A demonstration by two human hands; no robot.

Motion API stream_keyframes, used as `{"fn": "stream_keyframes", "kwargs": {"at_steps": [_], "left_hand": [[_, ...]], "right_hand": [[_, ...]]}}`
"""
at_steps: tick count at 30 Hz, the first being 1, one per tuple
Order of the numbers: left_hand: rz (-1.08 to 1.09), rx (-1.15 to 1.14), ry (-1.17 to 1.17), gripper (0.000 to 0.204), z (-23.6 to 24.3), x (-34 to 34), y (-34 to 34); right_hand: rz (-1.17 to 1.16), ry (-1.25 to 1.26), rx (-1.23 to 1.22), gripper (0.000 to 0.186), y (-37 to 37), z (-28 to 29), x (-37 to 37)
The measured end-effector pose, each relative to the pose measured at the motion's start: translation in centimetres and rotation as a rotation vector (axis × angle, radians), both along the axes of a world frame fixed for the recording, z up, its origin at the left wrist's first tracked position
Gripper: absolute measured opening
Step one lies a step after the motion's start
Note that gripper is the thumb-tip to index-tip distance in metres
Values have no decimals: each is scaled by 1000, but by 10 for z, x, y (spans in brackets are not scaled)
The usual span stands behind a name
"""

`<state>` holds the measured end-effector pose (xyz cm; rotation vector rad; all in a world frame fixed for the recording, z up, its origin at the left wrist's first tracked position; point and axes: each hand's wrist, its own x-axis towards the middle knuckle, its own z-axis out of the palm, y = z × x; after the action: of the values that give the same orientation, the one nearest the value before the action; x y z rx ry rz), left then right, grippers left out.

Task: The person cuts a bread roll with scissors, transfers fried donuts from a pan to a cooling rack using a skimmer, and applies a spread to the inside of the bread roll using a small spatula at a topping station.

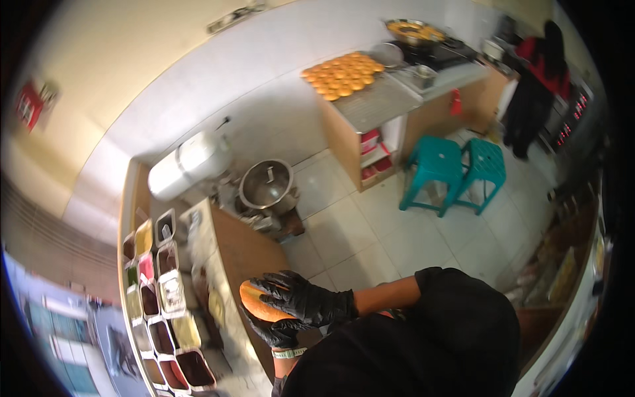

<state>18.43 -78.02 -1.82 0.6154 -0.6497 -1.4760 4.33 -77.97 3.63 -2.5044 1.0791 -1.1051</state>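
Note:
My two hands, in black gloves, hold a golden bread roll (254,304) at the lower middle of the view. My left hand (271,329) cups it from below, much of it hidden behind the roll and my other hand. My right hand (305,301) lies over the top, its fingers curved round the bread. Just left of them is a pale counter (225,324) bearing rows of rectangular tubs (175,370) with differently coloured fillings or spreads.
A steel mixer bowl (261,186) stands beyond the counter. Many buns (340,73) lie on the back worktop (390,102) beside a stove (443,56) with a pan (413,32). Two green stools (430,162) stand on the floor. A person (536,86) is by an oven (569,126).

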Motion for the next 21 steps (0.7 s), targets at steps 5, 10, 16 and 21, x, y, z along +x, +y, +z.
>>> {"fn": "stream_keyframes", "kwargs": {"at_steps": [5,10,16,21], "left_hand": [[-197,-172,-531,51,-12,-103,-72],[-542,103,264,57,-26,-225,-143],[-541,187,443,55,-26,-330,-217],[-420,20,105,55,-28,-370,-284]], "right_hand": [[-178,-203,12,47,-26,9,-134],[-618,-263,42,44,-42,-4,-294],[-911,-333,100,37,-77,0,-467],[-1127,-302,139,29,-180,-32,-627]]}}
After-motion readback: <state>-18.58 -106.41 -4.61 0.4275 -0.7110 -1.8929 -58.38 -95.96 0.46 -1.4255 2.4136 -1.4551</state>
